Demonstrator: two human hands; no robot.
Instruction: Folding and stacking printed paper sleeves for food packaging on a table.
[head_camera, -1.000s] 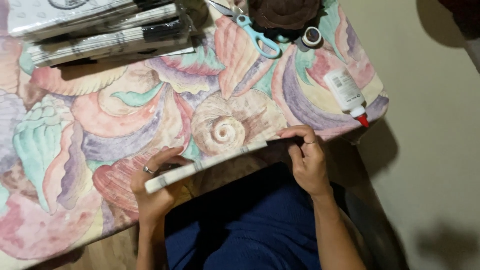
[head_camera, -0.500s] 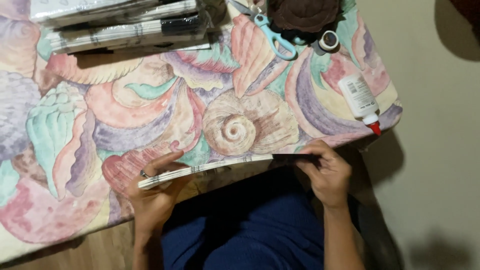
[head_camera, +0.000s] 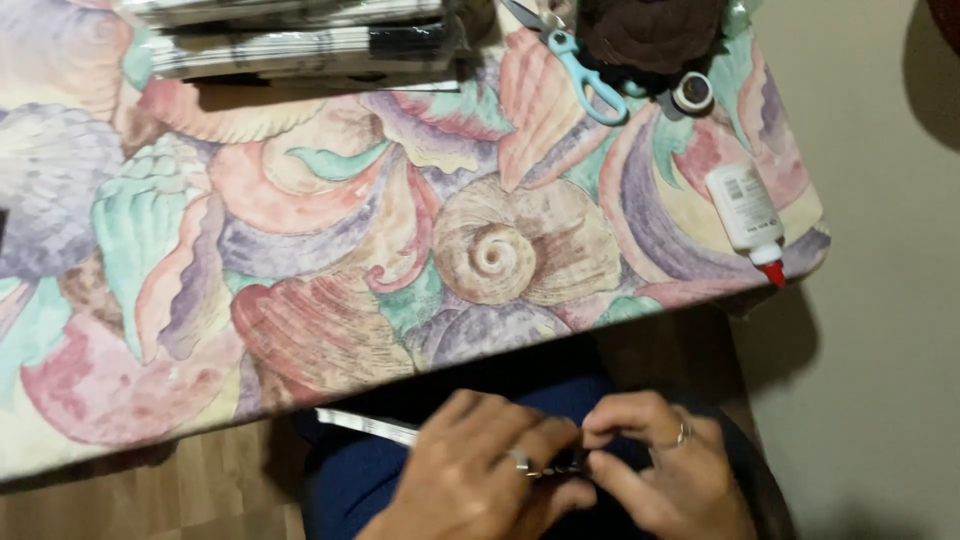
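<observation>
Pastel shell-print tablecloth (head_camera: 300, 250) above lap. Below its near edge, left hand (head_camera: 480, 480) and right hand (head_camera: 655, 475) pinch thin rolled paper strip (head_camera: 370, 427); keep roll tight, fingertips close together.

We see a dim, warm indoor picture — soft all over with slight motion blur, the hands (head_camera: 560, 470) smeared, dark shadow beneath the table's edge (head_camera: 500, 355) and on the pale floor (head_camera: 880, 300) at right.
</observation>
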